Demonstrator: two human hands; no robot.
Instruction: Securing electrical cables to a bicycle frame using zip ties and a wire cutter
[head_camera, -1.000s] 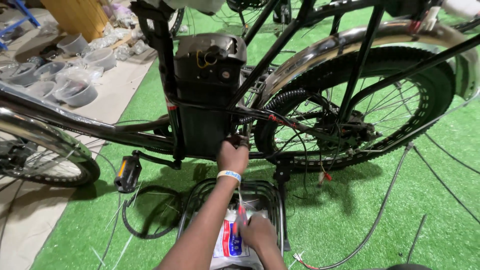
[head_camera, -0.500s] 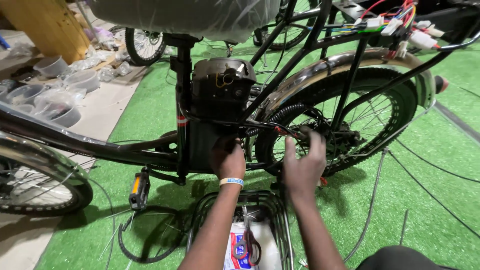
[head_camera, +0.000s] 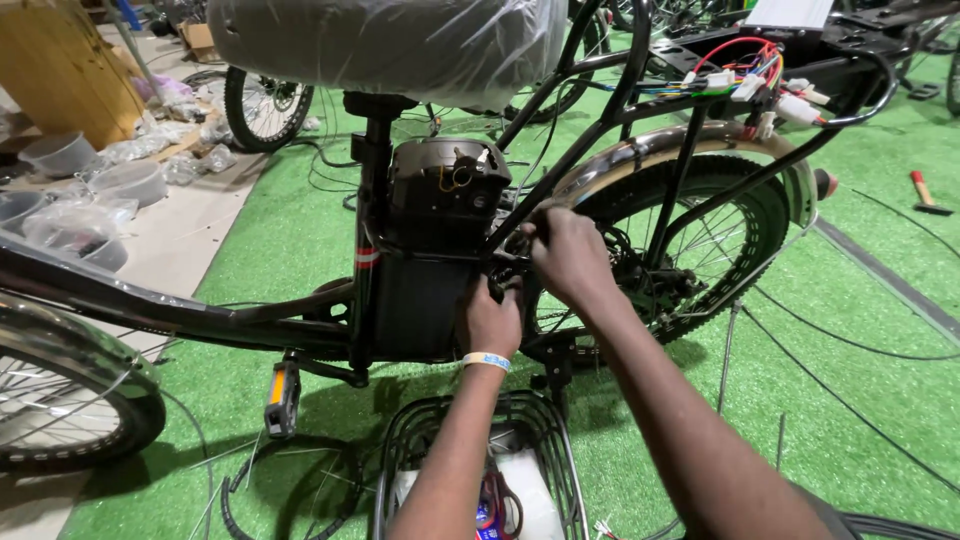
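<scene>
Both hands have climbed since the earlier frames: the right hand (head_camera: 568, 255), which was lower by the rear wheel, now sits above and to the right of the left hand (head_camera: 492, 320), and the view has tipped up to show more of the saddle. Around them stands the black steel-framed electric bicycle (head_camera: 200, 315), its plastic-wrapped grey saddle (head_camera: 385, 45) above both hands and its spoked rear wheel with chrome mudguard (head_camera: 720, 240) just right of the right hand. The boxy black battery case (head_camera: 440, 215) touches the left hand, whose curled fingers press on its lower right corner; the right hand's fingers bunch at the frame joint, pinching something too small to tell. A loose bundle of coloured wires (head_camera: 745, 75) hangs unconnected above the right hand, so fitting looks unfinished. Below the wrists lies a black wire basket (head_camera: 400, 445).
</scene>
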